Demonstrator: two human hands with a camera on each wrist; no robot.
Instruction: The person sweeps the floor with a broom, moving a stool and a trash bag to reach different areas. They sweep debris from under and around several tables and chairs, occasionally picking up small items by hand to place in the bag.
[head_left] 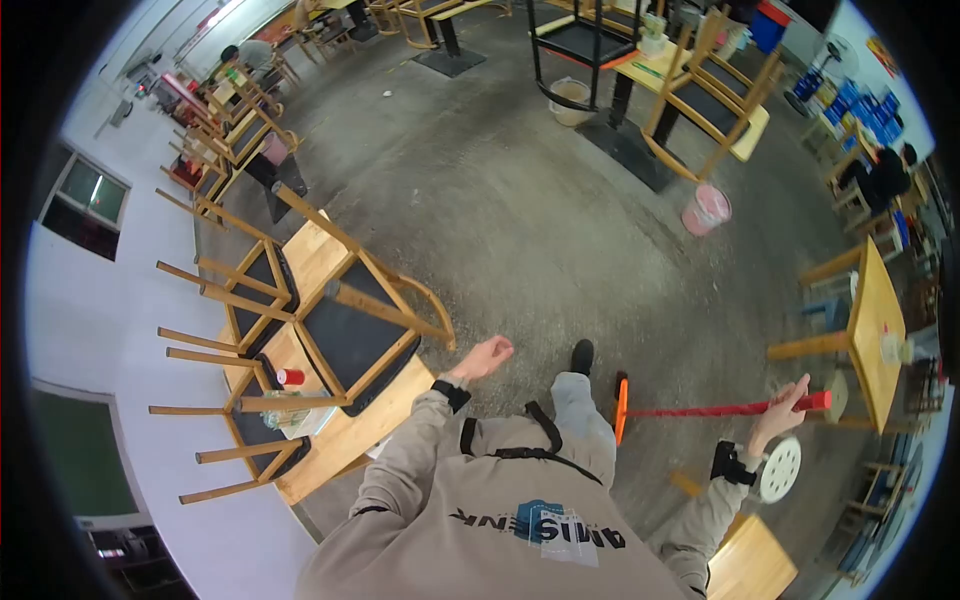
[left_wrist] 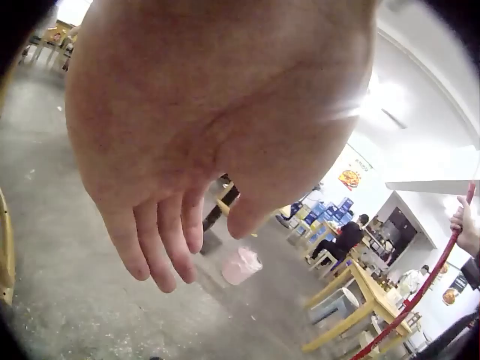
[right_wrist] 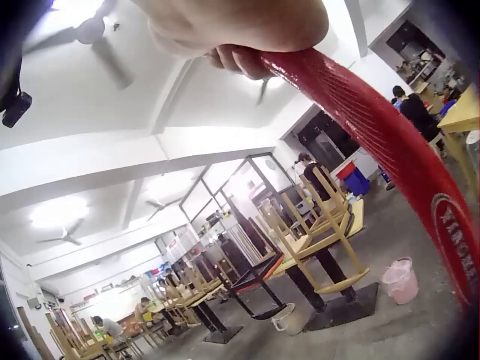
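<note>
A long red handle (head_left: 700,410) runs from an orange-edged head (head_left: 622,408) on the floor by the person's foot up to the right hand (head_left: 778,415), whose fingers curl round it near its top end. In the right wrist view the red handle (right_wrist: 375,127) passes under the right hand (right_wrist: 240,30), which hides part of the grip. The left hand (head_left: 484,358) hangs in front of the body with nothing in it; in the left wrist view the left hand (left_wrist: 210,135) shows its palm, fingers loosely extended.
Upturned chairs (head_left: 350,320) rest on a wooden table (head_left: 400,410) at the left. A pink bucket (head_left: 707,210) and a pale bucket (head_left: 570,102) stand on the floor ahead. At the right are a wooden table (head_left: 875,325), a white round stool (head_left: 780,470) and a seated person (head_left: 885,180).
</note>
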